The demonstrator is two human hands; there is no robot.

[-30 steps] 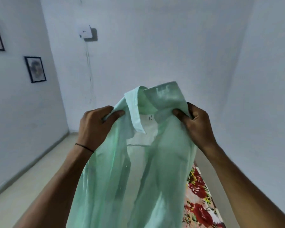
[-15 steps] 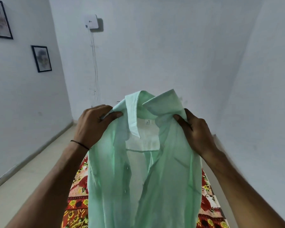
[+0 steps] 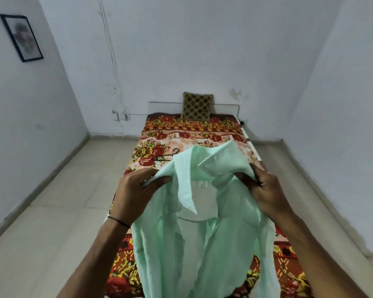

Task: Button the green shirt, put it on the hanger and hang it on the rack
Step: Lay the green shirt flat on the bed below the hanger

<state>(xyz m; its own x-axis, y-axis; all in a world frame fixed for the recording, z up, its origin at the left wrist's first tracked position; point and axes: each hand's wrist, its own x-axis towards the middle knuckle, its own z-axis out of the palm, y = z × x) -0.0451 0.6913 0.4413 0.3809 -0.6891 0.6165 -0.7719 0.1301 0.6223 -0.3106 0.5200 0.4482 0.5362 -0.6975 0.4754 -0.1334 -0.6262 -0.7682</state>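
Note:
I hold the pale green shirt [image 3: 205,239] up in front of me by its two shoulders, just below the collar. My left hand [image 3: 134,194] pinches the left shoulder and my right hand [image 3: 265,190] grips the right one. The shirt's front hangs open, with its white inner label showing and the collar standing up. A dark wire hanger [image 3: 167,157] lies on the bed just beyond the collar, partly hidden by the shirt. No rack is in view.
A narrow bed [image 3: 194,134] with a red floral sheet runs from under the shirt to the far wall. A patterned cushion [image 3: 196,106] leans at its head. Tiled floor lies on both sides. A framed picture [image 3: 21,37] hangs on the left wall.
The view has tipped downward, so the bed, cushion and hanger have come into sight. Both hands keep the same grip on the shirt's shoulders and have lowered it toward the bed.

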